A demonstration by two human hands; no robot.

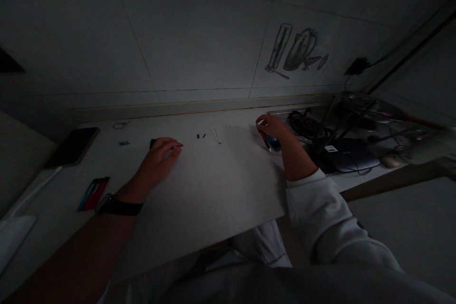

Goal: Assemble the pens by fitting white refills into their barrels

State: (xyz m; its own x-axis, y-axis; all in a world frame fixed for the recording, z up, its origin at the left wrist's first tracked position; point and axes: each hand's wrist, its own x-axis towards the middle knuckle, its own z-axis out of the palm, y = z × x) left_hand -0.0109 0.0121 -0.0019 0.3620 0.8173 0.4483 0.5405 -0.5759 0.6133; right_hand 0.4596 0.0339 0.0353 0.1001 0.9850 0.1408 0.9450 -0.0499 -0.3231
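Right hand [271,126], right of centre: fingers bent, partly closed over a red pen-like item [264,137]; can't tell if gripped. Item looks light, stiff, maybe slippery; best pinched mid-length. Left hand [160,157], left of centre: loosely curled, thumb apart, seemingly empty, beside a small black piece [153,143]. Thin white sticks [215,135] mid-frame; phone [73,146] far left.

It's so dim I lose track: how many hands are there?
2. The left hand is beside a small black thing on the white table; the right hand is by a red item farther right.
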